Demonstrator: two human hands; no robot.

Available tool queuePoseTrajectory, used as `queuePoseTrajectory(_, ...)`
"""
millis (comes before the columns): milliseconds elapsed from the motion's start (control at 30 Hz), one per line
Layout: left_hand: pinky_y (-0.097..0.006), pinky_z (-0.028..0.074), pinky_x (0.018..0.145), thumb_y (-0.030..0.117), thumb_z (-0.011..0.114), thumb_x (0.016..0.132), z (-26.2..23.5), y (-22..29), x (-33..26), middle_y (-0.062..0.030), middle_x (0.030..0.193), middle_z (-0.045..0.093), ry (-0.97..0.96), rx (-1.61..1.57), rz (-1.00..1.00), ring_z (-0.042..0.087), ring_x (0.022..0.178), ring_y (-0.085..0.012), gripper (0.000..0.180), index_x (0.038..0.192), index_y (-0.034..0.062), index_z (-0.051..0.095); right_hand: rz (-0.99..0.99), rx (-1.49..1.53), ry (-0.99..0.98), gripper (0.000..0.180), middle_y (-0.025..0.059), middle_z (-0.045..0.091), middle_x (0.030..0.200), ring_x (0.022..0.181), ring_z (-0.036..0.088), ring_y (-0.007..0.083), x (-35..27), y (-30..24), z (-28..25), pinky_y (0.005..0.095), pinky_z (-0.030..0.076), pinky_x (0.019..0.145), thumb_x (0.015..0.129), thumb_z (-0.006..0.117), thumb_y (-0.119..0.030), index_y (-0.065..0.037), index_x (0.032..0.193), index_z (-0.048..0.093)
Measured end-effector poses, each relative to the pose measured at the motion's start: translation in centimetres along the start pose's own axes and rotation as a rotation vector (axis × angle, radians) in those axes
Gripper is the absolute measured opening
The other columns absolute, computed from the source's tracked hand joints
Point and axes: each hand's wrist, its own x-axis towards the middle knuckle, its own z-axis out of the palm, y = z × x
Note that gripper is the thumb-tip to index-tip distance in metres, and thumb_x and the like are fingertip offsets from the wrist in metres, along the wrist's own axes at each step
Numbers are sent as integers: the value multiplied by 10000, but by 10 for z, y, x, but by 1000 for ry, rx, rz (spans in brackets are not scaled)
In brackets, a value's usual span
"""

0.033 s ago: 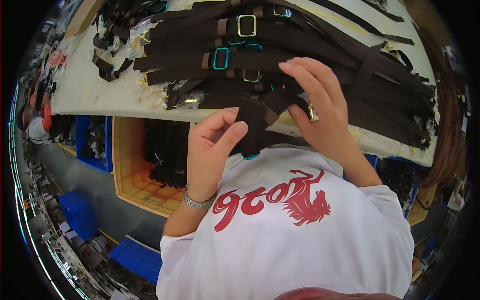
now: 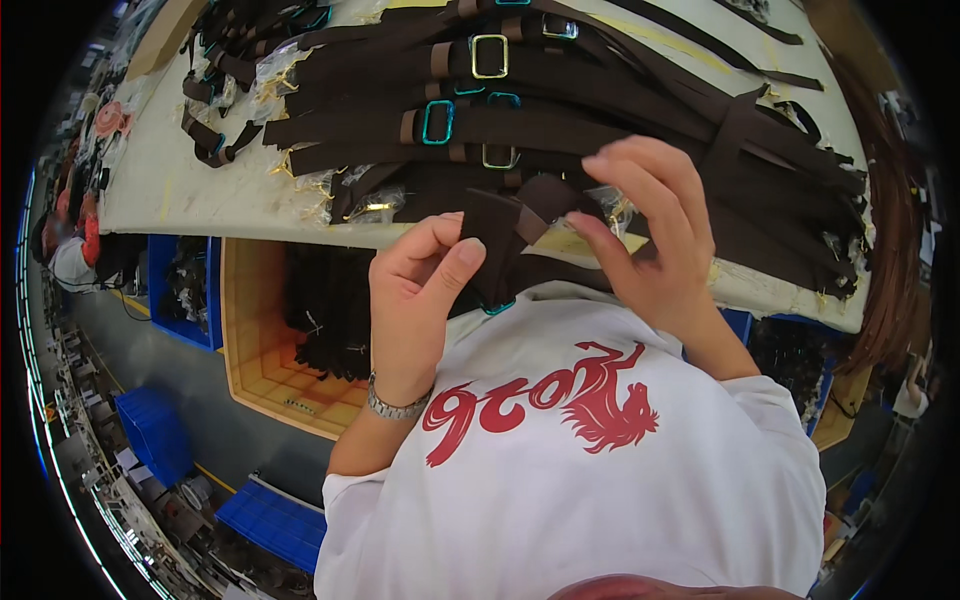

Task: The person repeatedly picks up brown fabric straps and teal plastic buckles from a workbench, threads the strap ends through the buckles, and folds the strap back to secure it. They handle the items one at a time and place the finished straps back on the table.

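Observation:
My left hand (image 2: 412,300), a metal watch at its wrist, pinches a folded dark brown strap (image 2: 492,235) between thumb and fingers. A lighter brown keeper loop (image 2: 530,226) wraps the strap, and a teal buckle (image 2: 500,308) hangs at its lower end, partly hidden. Just right of the strap, my right hand (image 2: 655,225) is open, thumb and fingers spread, close to the strap's curled part (image 2: 552,195). Behind that hand lies clear plastic wrap (image 2: 617,207) around small metal hardware.
Many dark straps lie across the pale table (image 2: 190,190), with a gold buckle (image 2: 490,57) and a teal-framed buckle (image 2: 438,122) among them. Below the table's edge stand a wooden bin (image 2: 245,330) of dark straps and a blue crate (image 2: 215,290). A person (image 2: 75,255) is at far left.
My right hand has shifted right and slightly down, its thumb farther from the strap. The left hand has moved slightly left, still pinching the strap.

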Motion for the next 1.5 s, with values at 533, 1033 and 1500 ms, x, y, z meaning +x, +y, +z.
queuePoseTrajectory(533, -297, 541, 978, 42, 680, 1062, 20, -14, 13, -105, 1279, 722, -72, 251, 291, 680, 1070, -154, 120, 1115, -51, 733, 947, 1209, -29, 537, 129, 704, 1330, 1187, 676, 191, -9, 0, 21, 334, 522, 1060, 1202, 394, -424, 6, 1291, 703)
queuePoseTrajectory(1033, -273, 563, 784, 35, 741, 1017, 26, -5, 13, -46, 990, 726, -131, 1, -157, 680, 859, -122, 138, 1118, -59, 754, 890, 1122, -313, 393, -39, 648, 916, 817, 523, 33, -7, 5, 15, 222, 373, 663, 1086, 677, -439, -57, 1097, 768)
queuePoseTrajectory(1500, -284, 506, 814, 153, 848, 944, 25, -11, 19, -18, 868, 724, -247, 255, -156, 645, 840, -112, 221, 1063, -13, 765, 1009, 1061, -267, 163, -41, 677, 923, 875, 614, 36, -16, 9, 13, 228, 490, 763, 1004, 819, -187, -55, 974, 729)
